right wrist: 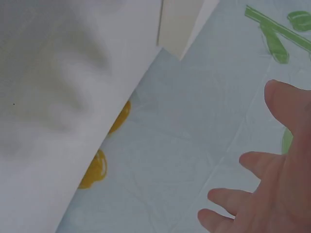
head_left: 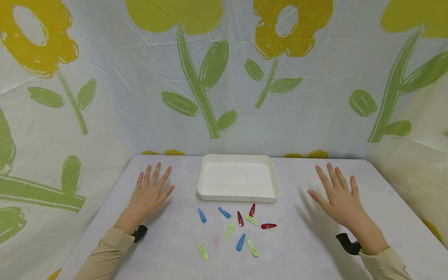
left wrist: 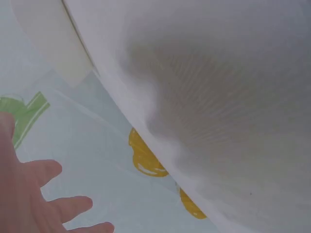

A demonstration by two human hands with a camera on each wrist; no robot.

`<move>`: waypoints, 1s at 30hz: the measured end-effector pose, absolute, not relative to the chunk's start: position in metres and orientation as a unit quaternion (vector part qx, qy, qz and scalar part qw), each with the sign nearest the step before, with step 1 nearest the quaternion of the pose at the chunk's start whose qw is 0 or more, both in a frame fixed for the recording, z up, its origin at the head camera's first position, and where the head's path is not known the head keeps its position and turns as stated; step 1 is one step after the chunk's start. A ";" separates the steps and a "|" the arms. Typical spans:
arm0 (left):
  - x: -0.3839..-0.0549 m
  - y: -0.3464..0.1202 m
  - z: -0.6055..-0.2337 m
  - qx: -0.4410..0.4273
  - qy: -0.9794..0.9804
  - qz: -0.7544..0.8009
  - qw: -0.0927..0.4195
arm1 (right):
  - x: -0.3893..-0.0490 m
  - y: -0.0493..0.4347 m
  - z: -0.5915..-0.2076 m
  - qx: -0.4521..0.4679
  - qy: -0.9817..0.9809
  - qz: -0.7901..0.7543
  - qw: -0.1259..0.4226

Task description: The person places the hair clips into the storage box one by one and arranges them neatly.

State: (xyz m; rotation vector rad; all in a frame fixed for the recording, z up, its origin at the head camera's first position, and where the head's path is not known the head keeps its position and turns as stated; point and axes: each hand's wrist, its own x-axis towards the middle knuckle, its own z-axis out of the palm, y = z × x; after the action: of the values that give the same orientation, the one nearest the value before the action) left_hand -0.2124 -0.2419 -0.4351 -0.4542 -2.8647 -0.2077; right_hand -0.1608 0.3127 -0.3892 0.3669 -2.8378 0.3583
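My left hand (head_left: 148,196) hovers over the left part of the table with straight, spread fingers and nothing in it. On the other side my right hand (head_left: 341,200) is held the same way, palm down and holding nothing. Between the hands lie several small snap hair clips: blue ones such as this blue hair clip (head_left: 240,242), red ones such as this red hair clip (head_left: 268,226), and light green ones such as this green hair clip (head_left: 202,251). One green clip lies close against a red one. Both wrist views show spread fingers above the table.
A white rectangular tray (head_left: 239,198) stands behind the clips at the table's back edge. The pale table (head_left: 168,249) is enclosed by a flower-print curtain (head_left: 140,77) at the back and sides. Dark bands sit on both wrists.
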 end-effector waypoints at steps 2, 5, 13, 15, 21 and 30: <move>-0.213 -0.242 -0.434 -0.155 -0.977 -0.071 0.127 | -0.161 0.313 -0.388 0.128 -0.974 0.127 0.139; -0.213 -0.241 -0.432 -0.153 -0.975 -0.072 0.145 | -0.161 0.313 -0.386 0.132 -0.970 0.135 0.155; -0.213 -0.240 -0.432 -0.158 -0.971 -0.073 0.164 | -0.166 0.310 -0.386 0.146 -0.951 0.164 0.215; -0.214 -0.239 -0.433 -0.162 -0.969 -0.073 0.171 | -0.168 0.310 -0.387 0.151 -0.944 0.174 0.237; -0.215 -0.233 -0.435 -0.168 -0.963 -0.087 0.189 | -0.169 0.305 -0.386 0.163 -0.917 0.226 0.287; -0.219 -0.223 -0.436 -0.164 -0.960 -0.110 0.200 | -0.162 0.297 -0.379 0.146 -0.893 0.316 0.287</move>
State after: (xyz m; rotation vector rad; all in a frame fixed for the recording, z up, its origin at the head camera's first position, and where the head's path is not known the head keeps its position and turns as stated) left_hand -0.2193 -0.2235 -0.4360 -0.4575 -2.6830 -0.3082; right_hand -0.1621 0.2970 -0.3790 0.3899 -2.3852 0.8445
